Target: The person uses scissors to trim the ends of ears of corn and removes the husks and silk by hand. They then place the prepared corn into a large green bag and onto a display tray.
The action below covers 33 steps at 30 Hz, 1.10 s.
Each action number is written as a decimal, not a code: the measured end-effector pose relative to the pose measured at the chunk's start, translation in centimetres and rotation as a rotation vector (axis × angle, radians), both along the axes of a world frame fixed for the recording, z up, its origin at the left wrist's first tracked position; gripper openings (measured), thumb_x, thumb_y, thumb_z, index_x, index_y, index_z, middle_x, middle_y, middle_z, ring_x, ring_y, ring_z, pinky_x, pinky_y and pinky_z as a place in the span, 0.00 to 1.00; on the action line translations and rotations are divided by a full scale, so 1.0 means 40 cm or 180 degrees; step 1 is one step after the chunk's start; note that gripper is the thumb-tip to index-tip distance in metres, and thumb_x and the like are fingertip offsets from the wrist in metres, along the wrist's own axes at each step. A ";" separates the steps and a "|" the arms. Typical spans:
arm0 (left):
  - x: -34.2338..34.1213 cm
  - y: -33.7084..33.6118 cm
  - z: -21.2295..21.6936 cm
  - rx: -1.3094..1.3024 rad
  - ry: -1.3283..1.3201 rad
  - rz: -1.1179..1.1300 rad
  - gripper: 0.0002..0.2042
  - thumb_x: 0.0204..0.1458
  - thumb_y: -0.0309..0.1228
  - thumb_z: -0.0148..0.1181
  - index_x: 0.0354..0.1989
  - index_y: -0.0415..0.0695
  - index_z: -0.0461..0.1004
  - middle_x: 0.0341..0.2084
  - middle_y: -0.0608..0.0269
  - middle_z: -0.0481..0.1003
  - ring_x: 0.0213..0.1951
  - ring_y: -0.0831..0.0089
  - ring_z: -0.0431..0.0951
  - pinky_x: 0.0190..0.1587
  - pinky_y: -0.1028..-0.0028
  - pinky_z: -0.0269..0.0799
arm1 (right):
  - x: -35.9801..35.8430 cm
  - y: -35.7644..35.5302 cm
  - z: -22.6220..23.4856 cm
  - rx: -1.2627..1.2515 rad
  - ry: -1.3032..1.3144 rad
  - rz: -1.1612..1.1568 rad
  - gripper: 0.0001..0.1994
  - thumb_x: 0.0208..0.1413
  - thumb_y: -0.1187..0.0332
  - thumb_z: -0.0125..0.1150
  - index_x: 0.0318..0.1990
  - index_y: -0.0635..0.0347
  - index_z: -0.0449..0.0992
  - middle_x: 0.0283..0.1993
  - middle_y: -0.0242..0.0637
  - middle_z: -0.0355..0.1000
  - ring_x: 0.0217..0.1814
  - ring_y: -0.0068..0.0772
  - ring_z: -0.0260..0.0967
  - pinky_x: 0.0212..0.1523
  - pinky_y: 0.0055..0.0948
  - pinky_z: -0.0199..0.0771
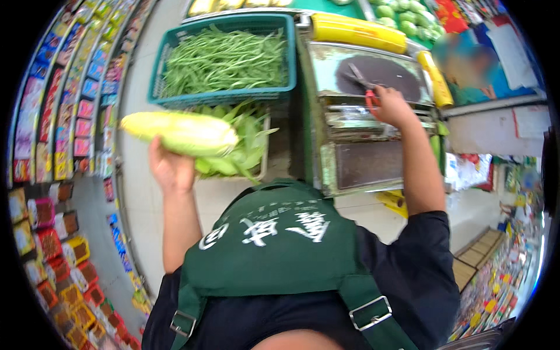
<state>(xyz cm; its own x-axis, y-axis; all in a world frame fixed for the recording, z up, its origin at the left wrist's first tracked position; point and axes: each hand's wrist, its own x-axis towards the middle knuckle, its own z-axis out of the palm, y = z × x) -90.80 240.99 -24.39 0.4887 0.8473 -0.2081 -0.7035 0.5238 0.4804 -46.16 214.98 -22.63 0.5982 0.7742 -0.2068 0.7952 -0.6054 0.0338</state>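
My left hand (172, 166) is closed on a long, pale yellow-green vegetable (181, 134), shaped like a napa cabbage, and holds it from below, lying crosswise. It hangs in front of a teal basket of green beans (224, 61) and partly covers a crate of green pods (248, 146). On the right, my right hand (392, 106) grips a pair of scissors (371, 98) by the red handles. Their blades point away from me and to the left, over a dark patch on a worn metal stand (324, 87). My fingertips there are partly hidden.
A yellow roll (359, 33) lies across the stand's far edge, with round green vegetables (408, 17) behind. Shelves of packaged goods (76, 105) line the left. At the far right another person (466, 64) is near a counter. A dark gap (300, 116) separates basket and stand.
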 end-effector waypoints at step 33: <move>-0.135 -0.079 -0.138 0.1490 0.1416 0.0444 0.33 0.47 0.20 0.68 0.62 0.44 0.59 0.56 0.59 0.67 0.59 0.64 0.68 0.64 0.62 0.63 | -0.715 0.360 -0.142 -0.0163 0.5836 -0.0750 0.18 0.61 0.55 0.56 0.30 0.64 0.69 0.22 0.38 0.66 0.22 0.32 0.66 0.25 0.34 0.73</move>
